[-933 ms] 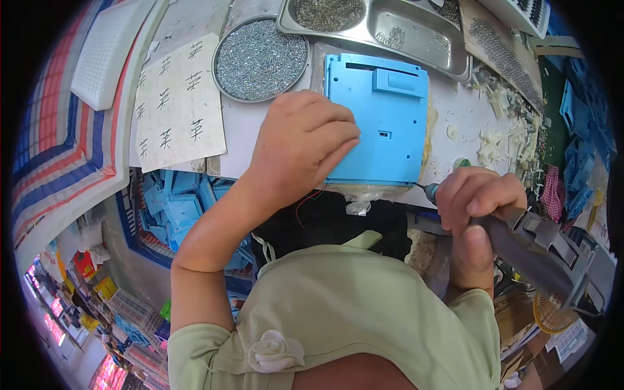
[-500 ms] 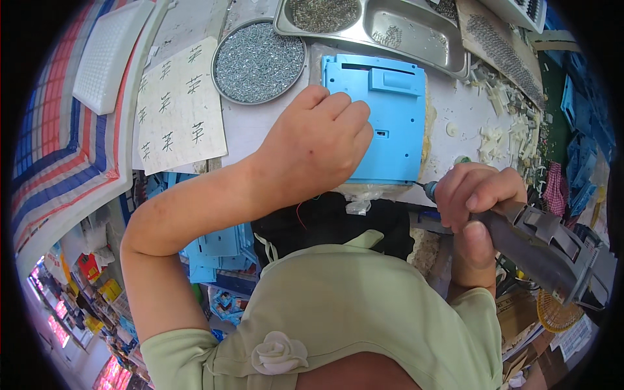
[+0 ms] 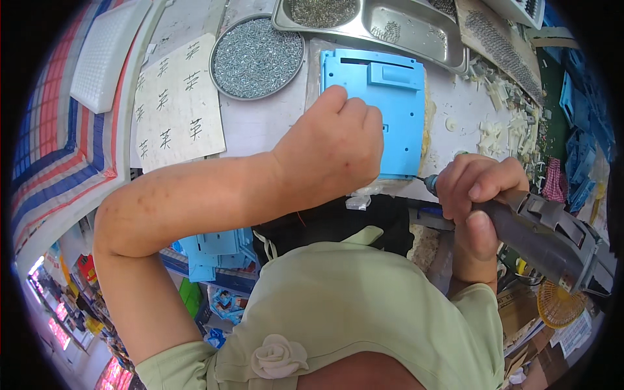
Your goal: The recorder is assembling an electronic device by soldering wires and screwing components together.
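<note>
A light blue plastic panel (image 3: 398,151) with a slot, a raised block and small holes lies flat on the table. My left hand (image 3: 338,140) is closed in a fist above the panel's left side. Its fingertips face away, so whatever they pinch is hidden. Wrapped by my right hand (image 3: 478,188) is a grey power screwdriver (image 3: 536,237) with a teal nose. The thin dark bit points at the panel's near right corner; I cannot tell if it touches.
Beyond the panel are a round dish of small silvery screws (image 3: 258,58) and a steel divided tray (image 3: 416,36) with small metal parts. White plastic pieces (image 3: 497,140) are scattered at the right. Several blue panels (image 3: 218,250) are stacked below the table at left.
My left fist has shifted rightward over the panel, and its elbow has swung out to the left. The right hand and screwdriver have hardly moved.
</note>
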Demonstrator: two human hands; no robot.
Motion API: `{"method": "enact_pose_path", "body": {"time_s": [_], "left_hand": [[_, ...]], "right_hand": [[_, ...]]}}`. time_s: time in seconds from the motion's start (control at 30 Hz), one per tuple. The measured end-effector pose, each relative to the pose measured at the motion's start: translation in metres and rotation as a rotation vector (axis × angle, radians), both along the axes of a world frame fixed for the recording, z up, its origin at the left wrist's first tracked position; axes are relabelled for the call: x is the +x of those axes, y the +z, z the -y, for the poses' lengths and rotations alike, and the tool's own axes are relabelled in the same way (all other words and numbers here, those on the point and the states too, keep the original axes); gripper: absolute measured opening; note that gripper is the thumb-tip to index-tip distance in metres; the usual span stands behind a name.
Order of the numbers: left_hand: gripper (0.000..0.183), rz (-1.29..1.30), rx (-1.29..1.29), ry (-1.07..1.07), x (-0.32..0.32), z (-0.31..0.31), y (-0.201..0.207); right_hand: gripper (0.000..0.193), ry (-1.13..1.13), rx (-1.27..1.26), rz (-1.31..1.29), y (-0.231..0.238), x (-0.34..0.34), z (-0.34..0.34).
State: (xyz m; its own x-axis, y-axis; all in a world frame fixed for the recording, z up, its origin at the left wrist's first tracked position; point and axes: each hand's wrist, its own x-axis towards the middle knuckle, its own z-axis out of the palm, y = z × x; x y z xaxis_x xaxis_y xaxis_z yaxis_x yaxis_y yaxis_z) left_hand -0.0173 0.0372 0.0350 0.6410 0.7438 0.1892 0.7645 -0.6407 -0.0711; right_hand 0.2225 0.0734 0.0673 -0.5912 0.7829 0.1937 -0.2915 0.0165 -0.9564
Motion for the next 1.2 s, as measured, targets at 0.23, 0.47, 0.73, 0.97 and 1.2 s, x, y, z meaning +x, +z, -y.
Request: {"method": "enact_pose_path", "body": {"time_s": [0.23, 0.47, 0.73, 0.97, 1.2], "left_hand": [[0.015, 0.480, -0.062, -0.006, -0.008, -0.022, 0.000], [0.017, 0.662, -0.083, 0.034, -0.002, -0.008, -0.040], [0.015, 0.668, -0.119, 0.049, -0.002, -0.009, -0.038], [0.017, 0.684, -0.152, 0.039, -0.004, -0.007, -0.039], [0.018, 0.711, -0.164, 0.030, -0.005, -0.007, -0.040]], "right_hand": [[0.028, 0.016, 0.017, -0.017, 0.000, 0.002, -0.001], [0.022, 0.161, 0.164, -0.028, -0.004, -0.005, -0.012], [0.025, 0.139, 0.149, -0.177, -0.001, -0.018, -0.035], [0.022, 0.217, 0.193, -0.053, -0.005, -0.036, -0.039], [0.030, 0.092, 0.162, -0.118, -0.003, -0.038, -0.071]]}}
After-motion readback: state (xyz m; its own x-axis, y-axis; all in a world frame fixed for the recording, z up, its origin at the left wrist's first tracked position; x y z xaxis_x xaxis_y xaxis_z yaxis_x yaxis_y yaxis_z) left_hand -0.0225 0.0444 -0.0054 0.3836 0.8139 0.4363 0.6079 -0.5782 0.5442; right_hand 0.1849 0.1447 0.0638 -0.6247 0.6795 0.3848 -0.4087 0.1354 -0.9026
